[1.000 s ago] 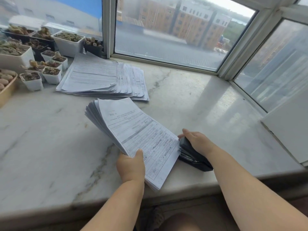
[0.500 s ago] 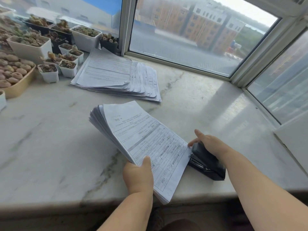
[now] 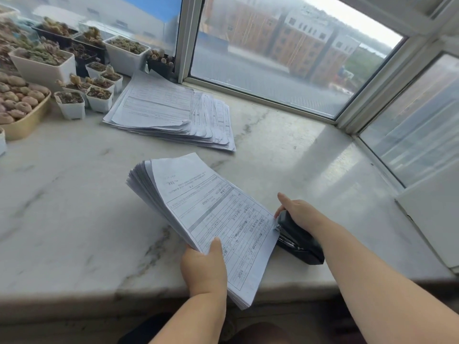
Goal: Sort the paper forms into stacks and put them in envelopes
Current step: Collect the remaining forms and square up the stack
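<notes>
My left hand (image 3: 205, 268) grips a thick stack of printed forms (image 3: 203, 209) by its near edge, thumb on top, holding it tilted above the marble sill (image 3: 74, 207). The stack's right corner sits in the mouth of a black stapler (image 3: 299, 238) that lies on the sill. My right hand (image 3: 301, 212) rests on top of the stapler, palm down, index finger stretched forward. A second, fanned pile of forms (image 3: 169, 112) lies flat farther back near the window.
Several white pots of succulents (image 3: 72, 104) and a tan tray of round plants (image 3: 23, 120) crowd the back left. Window frames (image 3: 185, 38) bound the sill behind and to the right. A white panel (image 3: 432, 219) leans at the right edge.
The view has shifted, showing more of the pots on the left. The held stack and my right hand on the stapler keep about the same pose.
</notes>
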{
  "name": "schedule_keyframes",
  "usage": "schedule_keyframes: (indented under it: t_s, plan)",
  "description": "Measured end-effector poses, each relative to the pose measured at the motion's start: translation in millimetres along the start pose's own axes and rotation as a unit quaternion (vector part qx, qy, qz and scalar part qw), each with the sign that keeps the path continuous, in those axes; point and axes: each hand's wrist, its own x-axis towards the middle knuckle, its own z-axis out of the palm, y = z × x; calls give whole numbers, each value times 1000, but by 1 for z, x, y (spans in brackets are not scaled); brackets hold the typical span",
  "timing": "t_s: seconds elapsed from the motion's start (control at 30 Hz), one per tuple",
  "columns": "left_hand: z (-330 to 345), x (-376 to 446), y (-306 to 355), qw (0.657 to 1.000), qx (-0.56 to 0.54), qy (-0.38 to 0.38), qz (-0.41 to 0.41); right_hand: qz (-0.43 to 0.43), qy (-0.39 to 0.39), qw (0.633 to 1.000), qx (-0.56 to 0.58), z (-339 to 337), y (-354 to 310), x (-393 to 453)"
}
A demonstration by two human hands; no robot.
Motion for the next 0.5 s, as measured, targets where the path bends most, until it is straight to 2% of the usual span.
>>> schedule_keyframes:
  t_s: [0.23,0.5]
  plan:
    - [-2,-2,4,1000,-5,4,-10,40,16,999,18,7,-2,4]
    - [-2,-5,4,1000,-6,-4,-10,36,19,999,12,14,-6,4]
